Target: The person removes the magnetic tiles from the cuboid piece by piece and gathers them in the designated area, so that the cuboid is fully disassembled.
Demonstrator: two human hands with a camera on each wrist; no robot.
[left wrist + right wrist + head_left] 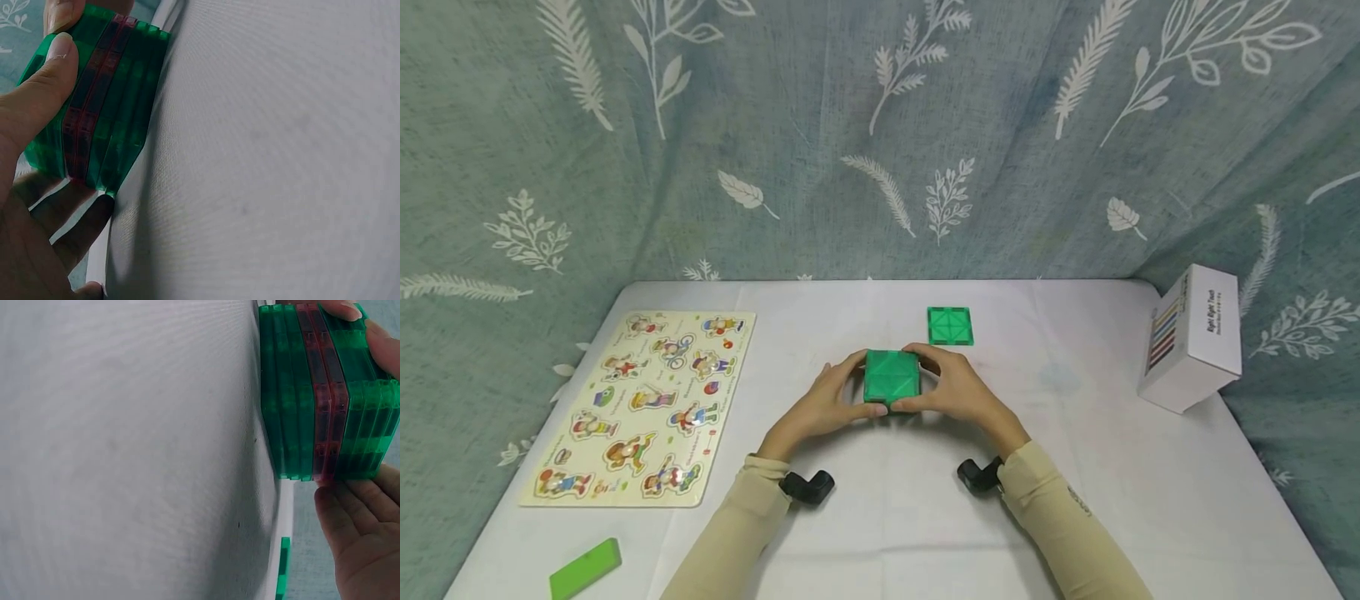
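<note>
A stack of square, see-through magnetic tiles (pixel 891 377) sits at the middle of the table, green above and below with two red ones between, as the right wrist view shows of the stack (pixel 300 394). My left hand (pixel 827 404) grips its left side, thumb on the near face and fingers round the far side. From the right, my right hand (pixel 962 390) holds the same stack in a matching way. Both thumbs nearly meet at the front. Just behind the right hand, a single green square tile (pixel 950 326) lies flat.
A wooden picture puzzle board (pixel 647 400) lies on the left of the white-covered table (pixel 880 517). Near the front left corner is a light green block (pixel 585 569). At the right edge stands a white box (pixel 1191 337). A patterned curtain (pixel 820 150) hangs behind.
</note>
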